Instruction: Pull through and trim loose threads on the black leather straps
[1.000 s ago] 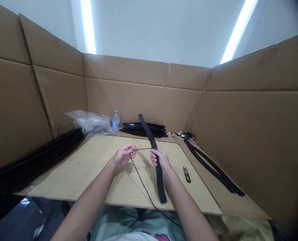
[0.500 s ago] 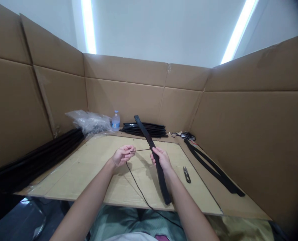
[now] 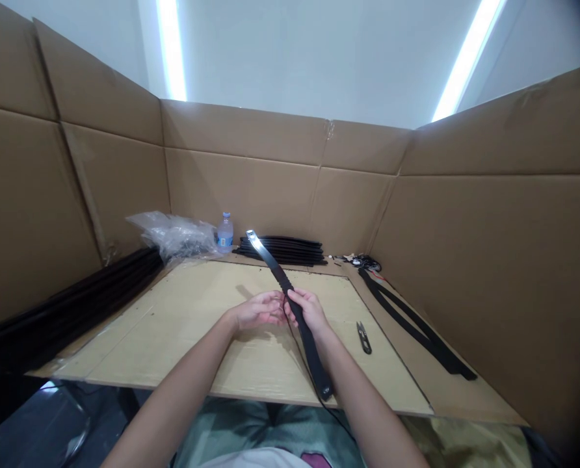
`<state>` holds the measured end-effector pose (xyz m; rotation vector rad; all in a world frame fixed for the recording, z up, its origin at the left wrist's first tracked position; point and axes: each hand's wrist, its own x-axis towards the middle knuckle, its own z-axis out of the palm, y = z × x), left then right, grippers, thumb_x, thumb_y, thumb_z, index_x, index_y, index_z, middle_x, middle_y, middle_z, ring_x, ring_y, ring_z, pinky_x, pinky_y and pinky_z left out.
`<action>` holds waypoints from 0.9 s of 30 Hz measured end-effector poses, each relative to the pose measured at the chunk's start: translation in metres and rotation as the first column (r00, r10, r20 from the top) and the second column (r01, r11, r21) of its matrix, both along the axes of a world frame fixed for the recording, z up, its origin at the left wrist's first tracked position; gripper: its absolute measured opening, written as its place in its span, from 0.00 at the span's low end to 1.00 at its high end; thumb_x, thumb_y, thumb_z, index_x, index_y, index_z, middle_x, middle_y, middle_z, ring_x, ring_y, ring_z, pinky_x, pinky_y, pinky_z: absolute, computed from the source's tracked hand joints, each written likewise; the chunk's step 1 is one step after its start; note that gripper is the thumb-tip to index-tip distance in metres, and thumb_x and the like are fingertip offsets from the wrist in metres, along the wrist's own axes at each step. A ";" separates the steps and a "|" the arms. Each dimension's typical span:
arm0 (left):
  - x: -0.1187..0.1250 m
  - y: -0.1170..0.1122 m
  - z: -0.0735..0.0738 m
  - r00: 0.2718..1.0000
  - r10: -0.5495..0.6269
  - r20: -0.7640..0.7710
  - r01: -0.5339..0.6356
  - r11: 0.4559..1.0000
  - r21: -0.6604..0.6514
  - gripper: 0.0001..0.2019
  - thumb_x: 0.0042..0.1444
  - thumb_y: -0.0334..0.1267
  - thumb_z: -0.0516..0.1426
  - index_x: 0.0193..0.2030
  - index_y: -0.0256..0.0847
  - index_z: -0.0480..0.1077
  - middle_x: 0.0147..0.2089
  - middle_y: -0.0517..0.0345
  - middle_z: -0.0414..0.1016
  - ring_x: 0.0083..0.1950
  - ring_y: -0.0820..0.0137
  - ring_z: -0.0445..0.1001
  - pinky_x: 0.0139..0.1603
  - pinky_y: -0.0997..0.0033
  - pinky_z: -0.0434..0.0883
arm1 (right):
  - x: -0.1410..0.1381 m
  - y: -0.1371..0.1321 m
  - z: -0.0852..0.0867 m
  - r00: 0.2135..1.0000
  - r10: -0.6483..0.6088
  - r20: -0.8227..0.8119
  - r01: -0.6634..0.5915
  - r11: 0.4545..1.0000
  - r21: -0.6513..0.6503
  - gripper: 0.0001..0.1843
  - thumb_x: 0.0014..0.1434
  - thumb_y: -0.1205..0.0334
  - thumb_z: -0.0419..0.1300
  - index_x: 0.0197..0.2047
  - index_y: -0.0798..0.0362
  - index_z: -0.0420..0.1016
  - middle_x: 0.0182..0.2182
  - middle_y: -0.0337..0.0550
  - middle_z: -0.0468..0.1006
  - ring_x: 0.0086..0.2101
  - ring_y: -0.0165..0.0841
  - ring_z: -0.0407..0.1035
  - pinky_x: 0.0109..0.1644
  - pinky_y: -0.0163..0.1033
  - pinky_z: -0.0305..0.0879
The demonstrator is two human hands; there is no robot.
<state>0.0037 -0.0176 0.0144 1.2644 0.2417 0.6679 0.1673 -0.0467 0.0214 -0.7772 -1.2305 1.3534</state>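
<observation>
While the right hand (image 3: 308, 311) grips a flat black strip (image 3: 311, 351) near its middle, thumb on top, the left hand (image 3: 261, 309) sits just beside it, fingers loosely curled and spaced narrow. Can't tell if the left hand pinches anything; its fingertips overlap the spot where a thin black cord (image 3: 298, 346) meets the strip. Strip is held over the middle of the pale surface (image 3: 187, 331), slanted, far end up and to the left, near end by the right forearm. Ridges show on it just above the right thumb; far end catches light. Cord runs from between the hands down alongside the strip, past the front edge, toward the lap.

Black snips (image 3: 364, 338) lie right of the right hand, well apart, tips pointing away. Farther right: a long doubled black band (image 3: 409, 328). Back edge: stack of black strips (image 3: 283, 251), water bottle (image 3: 225, 234), crumpled clear plastic (image 3: 180, 238), small dark clutter (image 3: 367, 262) toward the right corner. Black bundle (image 3: 70, 309) along the left side. Cardboard walls (image 3: 251, 182) enclose three sides.
</observation>
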 end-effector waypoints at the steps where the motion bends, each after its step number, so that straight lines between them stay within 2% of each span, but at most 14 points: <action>1: 0.003 0.000 -0.001 0.999 0.036 0.009 -0.036 0.999 0.028 0.13 0.52 0.40 0.60 0.42 0.36 0.68 0.37 0.49 0.71 0.38 0.64 0.73 0.42 0.64 0.67 | -0.001 0.000 -0.001 1.000 0.003 0.003 -0.003 1.000 0.004 0.17 0.50 0.49 0.61 0.29 0.56 0.68 0.16 0.37 0.71 0.12 0.24 0.59 0.11 0.27 0.55; 6: 0.013 0.001 -0.002 0.993 0.115 0.025 -0.117 0.989 0.092 0.11 0.52 0.39 0.60 0.36 0.32 0.69 0.28 0.51 0.72 0.30 0.67 0.73 0.35 0.69 0.67 | -0.002 0.000 -0.003 1.000 -0.005 0.019 0.005 1.000 0.017 0.17 0.50 0.50 0.61 0.31 0.57 0.69 0.15 0.37 0.71 0.12 0.25 0.60 0.11 0.28 0.56; 9: 0.015 0.002 -0.002 0.986 0.153 0.067 -0.157 0.985 0.075 0.11 0.52 0.40 0.60 0.33 0.32 0.68 0.28 0.51 0.72 0.29 0.67 0.73 0.34 0.68 0.67 | -0.002 0.002 -0.004 0.999 -0.034 0.025 0.033 0.999 0.023 0.17 0.50 0.49 0.61 0.32 0.57 0.70 0.16 0.37 0.71 0.12 0.25 0.60 0.11 0.28 0.56; 13: 0.018 0.006 -0.006 0.967 0.224 0.125 -0.231 0.972 0.042 0.10 0.53 0.41 0.58 0.32 0.36 0.64 0.26 0.56 0.70 0.28 0.68 0.73 0.35 0.66 0.68 | -0.003 0.005 -0.006 0.995 -0.098 0.028 0.098 0.995 0.020 0.17 0.49 0.49 0.61 0.31 0.57 0.70 0.15 0.36 0.71 0.12 0.24 0.59 0.10 0.28 0.54; 20: 0.032 0.005 -0.014 0.940 0.309 0.142 -0.310 0.951 -0.016 0.13 0.53 0.44 0.58 0.31 0.39 0.58 0.21 0.64 0.64 0.23 0.67 0.71 0.27 0.62 0.70 | -0.004 0.008 -0.009 0.986 -0.157 0.054 0.158 0.987 -0.012 0.20 0.53 0.48 0.56 0.25 0.58 0.70 0.16 0.42 0.73 0.11 0.24 0.59 0.11 0.29 0.55; 24: 0.033 0.009 -0.020 0.914 0.392 0.106 -0.388 0.920 -0.062 0.13 0.52 0.43 0.59 0.30 0.39 0.57 0.19 0.66 0.62 0.19 0.73 0.66 0.21 0.74 0.65 | -0.006 0.010 -0.011 0.987 -0.152 0.061 0.153 0.988 -0.022 0.18 0.52 0.50 0.56 0.25 0.58 0.70 0.16 0.42 0.73 0.12 0.26 0.60 0.10 0.29 0.55; 27: 0.028 0.013 -0.023 0.909 0.414 0.041 -0.409 0.908 -0.092 0.12 0.51 0.40 0.59 0.30 0.39 0.58 0.19 0.66 0.62 0.15 0.80 0.59 0.15 0.82 0.53 | -0.006 0.011 -0.012 0.985 -0.163 0.057 0.165 0.986 -0.023 0.15 0.51 0.52 0.56 0.26 0.58 0.70 0.15 0.41 0.72 0.12 0.26 0.61 0.11 0.29 0.55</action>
